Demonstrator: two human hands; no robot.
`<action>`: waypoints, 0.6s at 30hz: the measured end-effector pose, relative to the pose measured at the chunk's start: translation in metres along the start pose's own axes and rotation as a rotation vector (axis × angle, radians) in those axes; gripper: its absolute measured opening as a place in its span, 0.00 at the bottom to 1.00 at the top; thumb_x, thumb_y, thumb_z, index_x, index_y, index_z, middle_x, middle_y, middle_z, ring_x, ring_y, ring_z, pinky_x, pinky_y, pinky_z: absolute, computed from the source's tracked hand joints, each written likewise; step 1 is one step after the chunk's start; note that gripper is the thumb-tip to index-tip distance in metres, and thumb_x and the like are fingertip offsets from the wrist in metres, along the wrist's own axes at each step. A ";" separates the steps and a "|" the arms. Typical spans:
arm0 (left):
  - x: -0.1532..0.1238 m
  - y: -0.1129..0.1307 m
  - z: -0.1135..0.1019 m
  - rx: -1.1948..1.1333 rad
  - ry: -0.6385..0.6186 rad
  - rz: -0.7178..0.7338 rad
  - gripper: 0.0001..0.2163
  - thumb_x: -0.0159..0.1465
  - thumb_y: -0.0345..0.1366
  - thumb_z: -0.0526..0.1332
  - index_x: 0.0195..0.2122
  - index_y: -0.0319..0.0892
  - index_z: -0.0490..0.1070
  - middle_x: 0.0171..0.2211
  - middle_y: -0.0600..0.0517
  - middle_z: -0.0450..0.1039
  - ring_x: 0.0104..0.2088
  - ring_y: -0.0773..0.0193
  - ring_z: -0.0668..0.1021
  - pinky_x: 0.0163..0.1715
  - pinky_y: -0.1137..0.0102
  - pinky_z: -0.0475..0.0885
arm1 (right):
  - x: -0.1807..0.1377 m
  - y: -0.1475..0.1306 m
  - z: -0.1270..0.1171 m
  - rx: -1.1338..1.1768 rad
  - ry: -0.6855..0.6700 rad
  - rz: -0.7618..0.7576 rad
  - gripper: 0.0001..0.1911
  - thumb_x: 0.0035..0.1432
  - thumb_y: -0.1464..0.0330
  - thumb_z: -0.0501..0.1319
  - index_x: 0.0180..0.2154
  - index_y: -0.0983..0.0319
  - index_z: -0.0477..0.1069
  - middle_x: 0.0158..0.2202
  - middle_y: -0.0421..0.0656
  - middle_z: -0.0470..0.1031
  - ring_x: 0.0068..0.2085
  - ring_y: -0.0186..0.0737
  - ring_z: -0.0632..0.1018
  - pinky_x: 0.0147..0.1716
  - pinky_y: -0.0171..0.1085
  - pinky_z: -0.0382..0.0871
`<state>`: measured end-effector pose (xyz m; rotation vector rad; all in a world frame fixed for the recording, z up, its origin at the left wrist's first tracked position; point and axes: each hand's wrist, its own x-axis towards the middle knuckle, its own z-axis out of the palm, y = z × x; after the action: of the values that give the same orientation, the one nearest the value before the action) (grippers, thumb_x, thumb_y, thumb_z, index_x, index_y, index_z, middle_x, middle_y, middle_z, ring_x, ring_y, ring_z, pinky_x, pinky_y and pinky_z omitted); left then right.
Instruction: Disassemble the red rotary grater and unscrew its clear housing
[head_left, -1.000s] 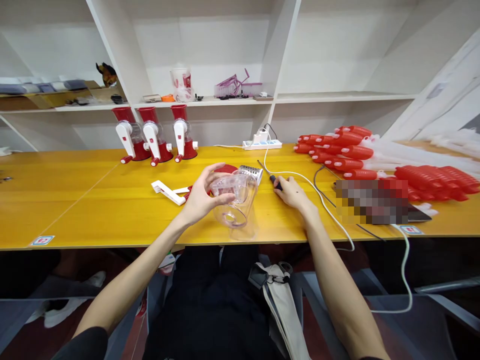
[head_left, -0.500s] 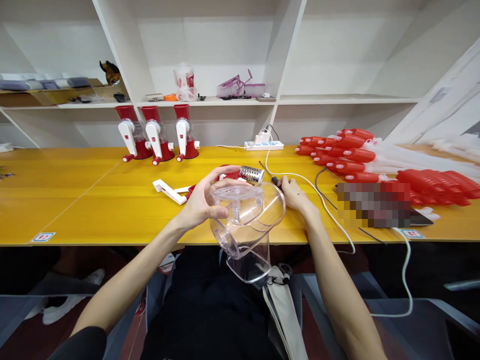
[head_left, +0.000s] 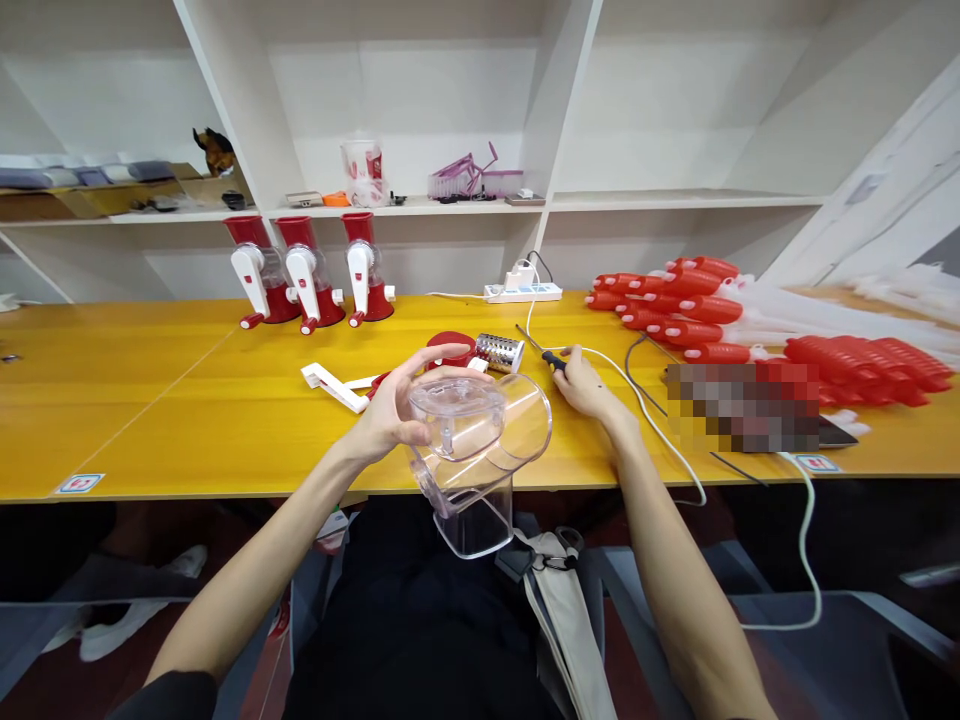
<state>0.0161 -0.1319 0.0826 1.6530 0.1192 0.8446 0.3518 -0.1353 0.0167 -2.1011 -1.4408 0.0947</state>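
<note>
My left hand (head_left: 397, 405) grips a clear plastic grinder housing (head_left: 476, 455) and holds it tilted above the front edge of the yellow table (head_left: 187, 400). My right hand (head_left: 589, 385) rests on the table with its fingers closed round the black handle of a screwdriver (head_left: 541, 352). Just behind the housing lie a metal grater drum (head_left: 500, 351), a red round part (head_left: 450, 348) and a white crank handle (head_left: 330, 383).
Three assembled red-and-white grinders (head_left: 307, 270) stand at the back left. A white power strip (head_left: 523, 291) and its cable (head_left: 660, 430) run past my right hand. Piles of red parts (head_left: 750, 320) fill the right side. Shelves (head_left: 420, 200) line the wall.
My left hand lifted the clear housing off the table, turned it and drew it toward me. My right hand stayed on the screwdriver.
</note>
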 end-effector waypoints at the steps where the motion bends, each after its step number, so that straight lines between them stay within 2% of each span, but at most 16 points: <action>1: -0.001 -0.003 -0.002 -0.011 0.023 -0.008 0.47 0.41 0.60 0.76 0.60 0.45 0.65 0.53 0.38 0.76 0.54 0.43 0.79 0.56 0.51 0.74 | 0.001 -0.001 -0.002 0.026 0.024 -0.003 0.24 0.65 0.57 0.58 0.55 0.66 0.67 0.53 0.48 0.70 0.53 0.37 0.74 0.54 0.44 0.74; 4: -0.004 -0.009 -0.004 0.043 0.099 -0.019 0.46 0.41 0.60 0.75 0.59 0.45 0.66 0.54 0.38 0.76 0.54 0.44 0.79 0.55 0.52 0.75 | 0.002 -0.003 -0.015 0.113 0.105 -0.009 0.23 0.65 0.57 0.58 0.54 0.66 0.67 0.51 0.48 0.71 0.52 0.37 0.74 0.53 0.44 0.74; 7: -0.005 -0.013 -0.001 0.206 0.200 0.036 0.41 0.45 0.56 0.76 0.57 0.46 0.65 0.55 0.40 0.75 0.57 0.46 0.77 0.58 0.53 0.73 | 0.000 -0.004 -0.032 0.227 0.215 -0.003 0.22 0.65 0.57 0.58 0.52 0.66 0.68 0.48 0.47 0.72 0.49 0.35 0.75 0.51 0.42 0.75; 13: -0.001 -0.027 0.007 0.519 0.422 0.171 0.37 0.49 0.53 0.76 0.56 0.47 0.64 0.56 0.44 0.71 0.60 0.52 0.74 0.63 0.54 0.68 | -0.008 -0.005 -0.059 0.581 0.509 0.022 0.19 0.66 0.59 0.57 0.50 0.67 0.68 0.40 0.43 0.73 0.38 0.27 0.75 0.37 0.31 0.75; 18: 0.005 -0.037 0.007 0.636 0.465 0.168 0.38 0.47 0.54 0.76 0.55 0.47 0.65 0.56 0.45 0.70 0.58 0.51 0.73 0.62 0.52 0.66 | -0.012 -0.018 -0.074 0.941 0.764 0.000 0.18 0.66 0.60 0.58 0.50 0.68 0.67 0.41 0.43 0.72 0.36 0.25 0.74 0.33 0.28 0.74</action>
<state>0.0374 -0.1247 0.0518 2.0354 0.6323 1.4124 0.3594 -0.1727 0.0833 -1.1475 -0.6990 -0.0318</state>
